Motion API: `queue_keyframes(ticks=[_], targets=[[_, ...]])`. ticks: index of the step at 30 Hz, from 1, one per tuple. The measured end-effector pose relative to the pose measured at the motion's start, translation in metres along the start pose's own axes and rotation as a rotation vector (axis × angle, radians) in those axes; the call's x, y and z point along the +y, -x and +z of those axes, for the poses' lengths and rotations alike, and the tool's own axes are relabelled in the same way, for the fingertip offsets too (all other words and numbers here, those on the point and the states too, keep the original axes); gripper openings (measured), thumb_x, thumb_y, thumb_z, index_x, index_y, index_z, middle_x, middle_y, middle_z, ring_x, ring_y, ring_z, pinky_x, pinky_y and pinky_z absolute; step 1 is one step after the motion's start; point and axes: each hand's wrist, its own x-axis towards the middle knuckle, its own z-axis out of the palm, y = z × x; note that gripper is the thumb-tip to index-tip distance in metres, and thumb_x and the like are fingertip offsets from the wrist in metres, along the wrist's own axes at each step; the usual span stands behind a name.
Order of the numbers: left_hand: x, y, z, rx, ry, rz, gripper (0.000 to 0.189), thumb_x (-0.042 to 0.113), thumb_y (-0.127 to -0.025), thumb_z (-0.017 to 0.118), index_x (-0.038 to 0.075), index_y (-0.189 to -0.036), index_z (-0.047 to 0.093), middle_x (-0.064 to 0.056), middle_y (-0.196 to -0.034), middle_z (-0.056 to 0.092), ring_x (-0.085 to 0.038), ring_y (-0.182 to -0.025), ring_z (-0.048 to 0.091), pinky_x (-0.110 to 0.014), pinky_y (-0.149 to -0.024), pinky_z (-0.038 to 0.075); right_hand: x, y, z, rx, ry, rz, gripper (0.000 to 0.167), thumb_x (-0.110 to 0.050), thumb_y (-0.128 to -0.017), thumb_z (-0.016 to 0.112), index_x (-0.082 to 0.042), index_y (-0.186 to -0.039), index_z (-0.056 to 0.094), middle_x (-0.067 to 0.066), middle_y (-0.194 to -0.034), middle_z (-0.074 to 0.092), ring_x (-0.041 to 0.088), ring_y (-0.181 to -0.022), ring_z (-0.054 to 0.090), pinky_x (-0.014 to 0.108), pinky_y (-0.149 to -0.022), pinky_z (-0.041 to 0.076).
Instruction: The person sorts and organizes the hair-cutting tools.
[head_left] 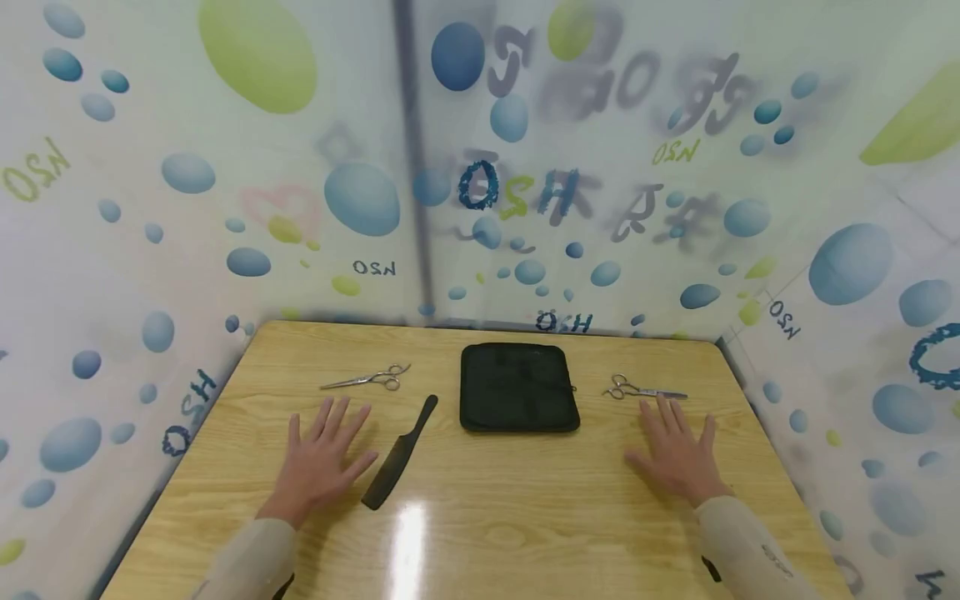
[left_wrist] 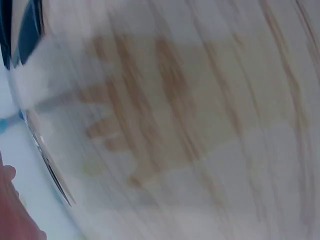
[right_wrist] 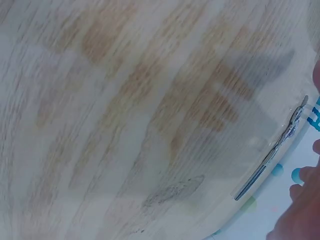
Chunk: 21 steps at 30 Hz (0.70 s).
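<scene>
In the head view my left hand [head_left: 318,458] is spread palm down, fingers straight, holding nothing. Just right of its thumb lies a black handled comb [head_left: 401,454]. Beyond its fingertips is a pair of silver scissors [head_left: 366,379], also seen edge-on in the left wrist view. My right hand [head_left: 678,454] is likewise spread with nothing in it, its fingertips close to silver thinning scissors [head_left: 645,392]. The right wrist view shows the toothed blade [right_wrist: 251,182] of that pair. Between the two pairs sits a flat black zipped case [head_left: 519,387].
All of it lies on a glossy wood-grain table [head_left: 510,533] with a bright light reflection near the front. Patterned walls [head_left: 360,108] with blue and green spots stand close behind the table and at both sides.
</scene>
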Motion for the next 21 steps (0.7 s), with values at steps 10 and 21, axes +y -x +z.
queue_keyframes(ticks=[10, 21], targets=[[0.025, -0.003, -0.001, 0.041, 0.047, 0.072, 0.066, 0.059, -0.094, 0.048, 0.027, -0.150, 0.038, -0.011, -0.159, 0.030, -0.035, -0.148, 0.022, -0.067, -0.115, 0.010, 0.002, -0.005, -0.001, 0.067, 0.045, -0.052, 0.073, -0.042, -0.090, 0.066, -0.001, -0.145, 0.041, 0.026, -0.149, 0.040, 0.043, -0.137, 0.037, 0.072, -0.110, 0.012], [0.060, -0.010, 0.002, 0.088, 0.081, 0.132, 0.057, 0.049, -0.093, 0.057, 0.021, -0.142, 0.051, -0.011, -0.153, 0.041, -0.032, -0.144, 0.034, -0.062, -0.114, 0.019, 0.010, -0.024, 0.008, 0.114, 0.045, -0.013, 0.055, -0.029, -0.088, 0.069, 0.003, -0.130, 0.053, 0.025, -0.132, 0.056, 0.043, -0.122, 0.051, 0.064, -0.104, 0.032]])
